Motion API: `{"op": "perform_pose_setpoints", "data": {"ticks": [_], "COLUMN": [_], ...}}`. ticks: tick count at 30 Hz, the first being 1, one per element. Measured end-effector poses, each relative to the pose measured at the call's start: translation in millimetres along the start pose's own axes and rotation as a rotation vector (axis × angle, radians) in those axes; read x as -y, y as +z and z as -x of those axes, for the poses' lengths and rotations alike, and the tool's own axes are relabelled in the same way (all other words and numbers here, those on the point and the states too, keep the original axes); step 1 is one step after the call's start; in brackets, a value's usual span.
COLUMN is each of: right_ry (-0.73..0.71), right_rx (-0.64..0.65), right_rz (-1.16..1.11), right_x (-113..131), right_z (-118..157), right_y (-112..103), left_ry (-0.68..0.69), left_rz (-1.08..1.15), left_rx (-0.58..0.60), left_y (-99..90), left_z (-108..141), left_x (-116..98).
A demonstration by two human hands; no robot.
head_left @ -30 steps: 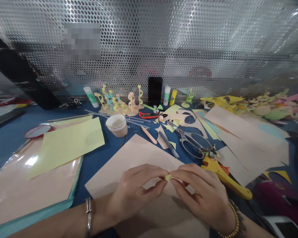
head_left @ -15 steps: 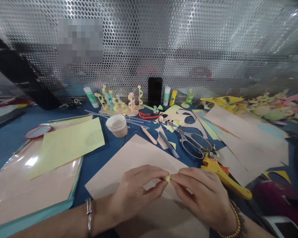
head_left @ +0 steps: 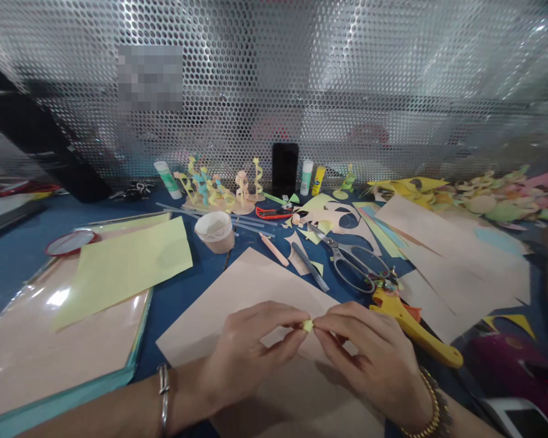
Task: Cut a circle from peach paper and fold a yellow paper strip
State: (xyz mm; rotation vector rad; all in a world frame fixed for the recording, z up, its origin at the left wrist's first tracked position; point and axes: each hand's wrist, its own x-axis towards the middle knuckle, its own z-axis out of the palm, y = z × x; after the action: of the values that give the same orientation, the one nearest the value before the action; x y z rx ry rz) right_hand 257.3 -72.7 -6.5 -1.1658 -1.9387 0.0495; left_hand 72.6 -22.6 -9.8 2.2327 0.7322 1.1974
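Between my two hands is a tiny yellow folded paper star (head_left: 307,326), its points partly covered by fingertips. My left hand (head_left: 256,353) pinches it from the left with thumb and forefinger. From the other side, the thumb and fingertips of my right hand (head_left: 369,353) close on it. Both hands are held over a large pale pink sheet of paper (head_left: 237,286). Just beyond my right hand lie a yellow-handled tool (head_left: 415,331) and large scissors (head_left: 354,261). A grey pen-like stick (head_left: 309,266) and a pink one (head_left: 274,249) rest past the sheet's far edge.
A paper cup (head_left: 214,231) stands left of centre. Small spiral paper figures (head_left: 210,185), glue sticks (head_left: 306,176) and a phone (head_left: 285,167) line the perforated metal wall (head_left: 237,73). Yellow paper (head_left: 137,261) lies left; paper sheets (head_left: 475,274) and a red cutter (head_left: 274,213) are also there.
The yellow paper piece has turned slightly between my fingertips, so more of its star shape shows. Both hands stay in nearly the same place.
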Motion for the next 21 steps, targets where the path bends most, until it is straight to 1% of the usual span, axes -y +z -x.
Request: {"op": "perform_pose_setpoints", "data": {"ticks": [2,4,6,10,13,21], "right_ry": [0.022,0.038,0.042,0.038,0.038,0.032], "right_rx": [0.004,0.008,0.002,-0.015,-0.013,-0.033], "right_rz": [-0.019,-0.04,-0.05,-0.053,-0.059,-0.075], "right_x": [0.0,0.0,0.3,1.1,1.7,2.9], "right_z": [-0.1,-0.7,-1.3,-1.1,-0.3,-1.3], "right_y": [0.4,0.7,0.8,0.6,0.2,0.6], "left_ry": [-0.035,-0.11,-0.149,-0.071,-0.033,-0.019], "left_rz": [-0.008,-0.008,0.006,0.031,0.016,-0.018], "left_rx": [0.009,0.012,-0.001,-0.011,-0.038,-0.051], "left_y": [-0.3,-0.5,-0.6,-0.1,0.1,-2.3], "left_z": [1.3,2.7,3.5,2.7,1.2,0.1], "left_x": [-0.8,-0.9,-0.2,1.4,1.0,-1.9]}}
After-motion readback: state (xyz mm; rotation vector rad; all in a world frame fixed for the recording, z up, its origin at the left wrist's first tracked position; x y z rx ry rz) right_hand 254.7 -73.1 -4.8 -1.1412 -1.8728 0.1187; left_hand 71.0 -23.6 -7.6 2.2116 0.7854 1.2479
